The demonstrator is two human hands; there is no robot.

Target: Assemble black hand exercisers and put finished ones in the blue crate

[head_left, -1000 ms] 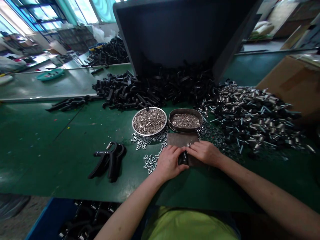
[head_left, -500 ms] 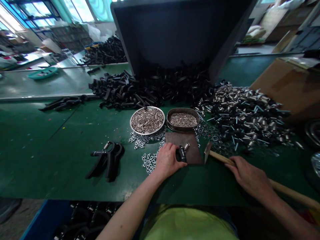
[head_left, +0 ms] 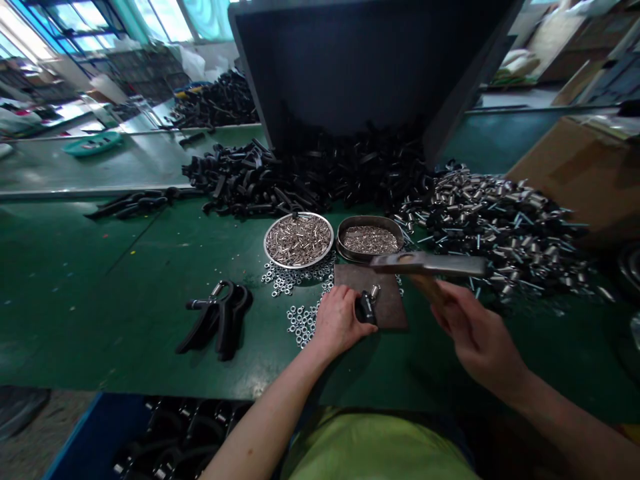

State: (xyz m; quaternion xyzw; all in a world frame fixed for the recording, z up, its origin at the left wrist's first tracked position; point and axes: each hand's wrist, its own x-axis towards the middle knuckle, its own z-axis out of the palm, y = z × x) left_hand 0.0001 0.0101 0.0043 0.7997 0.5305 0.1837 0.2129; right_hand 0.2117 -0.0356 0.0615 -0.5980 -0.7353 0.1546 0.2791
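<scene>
My left hand (head_left: 343, 321) is closed round a black spring clamp (head_left: 368, 309), most of it hidden under my fingers. The clamp rests on a flat metal plate (head_left: 393, 303), and a small coil spring (head_left: 375, 292) sticks up at its far end. My right hand (head_left: 483, 343) grips the wooden handle of a hammer (head_left: 435, 265), raised above the table to the right of the plate. A black spring clamp (head_left: 220, 320) with its jaws apart lies on the table to the left.
Behind the plate stand a round dish of metal pins (head_left: 299, 241) and an oval tin of small metal parts (head_left: 370, 239). Loose metal rings (head_left: 303, 325) lie by my left hand. Black clamp parts (head_left: 250, 180) are heaped at the back, springs and bolts (head_left: 505, 227) to the right.
My right hand has lifted the hammer from beside the plate, and its head now hangs higher, over the plate's right side. My left hand stays on the clamp.
</scene>
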